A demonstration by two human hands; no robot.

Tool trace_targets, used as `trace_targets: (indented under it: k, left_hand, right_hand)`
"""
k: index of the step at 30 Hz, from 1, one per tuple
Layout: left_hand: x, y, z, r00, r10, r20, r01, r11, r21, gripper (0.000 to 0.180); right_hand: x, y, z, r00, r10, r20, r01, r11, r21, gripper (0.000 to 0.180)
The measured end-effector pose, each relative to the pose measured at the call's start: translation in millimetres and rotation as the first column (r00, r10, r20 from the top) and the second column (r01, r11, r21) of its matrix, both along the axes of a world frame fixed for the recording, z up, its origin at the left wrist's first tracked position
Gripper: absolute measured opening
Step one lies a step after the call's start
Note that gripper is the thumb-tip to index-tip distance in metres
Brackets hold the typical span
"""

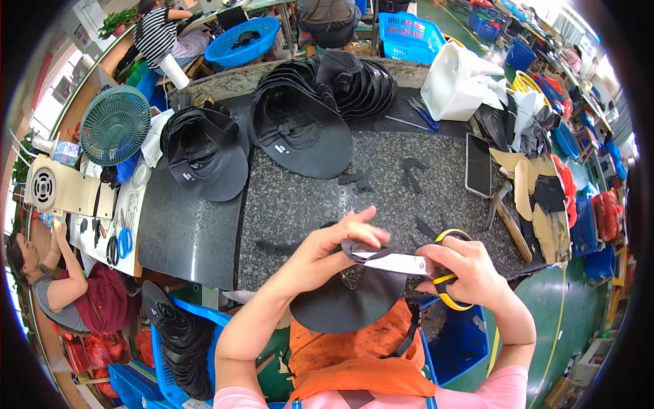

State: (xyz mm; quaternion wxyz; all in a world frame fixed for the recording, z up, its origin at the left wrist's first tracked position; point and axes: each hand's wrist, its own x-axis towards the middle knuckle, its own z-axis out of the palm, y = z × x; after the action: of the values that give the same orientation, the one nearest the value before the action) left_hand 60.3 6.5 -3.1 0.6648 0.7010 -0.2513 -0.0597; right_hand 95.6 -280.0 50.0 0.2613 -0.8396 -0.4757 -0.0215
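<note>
guiding from afar, i see the left hand (320, 247) pinched tight on the upper edge of the black piece (351, 303) over the orange apron (357, 347) and the right hand (473, 266) curled round the yellow-handled scissors (400, 264), so short snips clear of the pinch look safest.

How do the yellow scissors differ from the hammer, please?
The yellow scissors are in the right hand; the hammer lies untouched on the table. The yellow scissors have looped yellow-and-black handles; the hammer has one straight wooden handle. The yellow scissors point left, while the hammer's head end lies away from the person. Both are hand tools.
</note>
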Motion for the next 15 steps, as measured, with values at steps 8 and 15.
trace_targets:
  k: [8, 15]
  left_hand:
    - [-36.6, -38.7, 12.8, 0.898, 0.285, -0.335, -0.382, 0.883, -0.273, 0.012]
    - [-41.3, -46.9, 21.0, 0.896, 0.334, -0.293, -0.406, 0.883, -0.234, 0.010]
  right_hand:
    - [-11.3, -2.8, -6.8, 0.723, -0.004, -0.691, 0.037, 0.999, 0.033, 0.052]
    - [-18.4, 7.7, -24.4, 0.610, 0.119, -0.783, 0.037, 0.983, 0.179, 0.054]
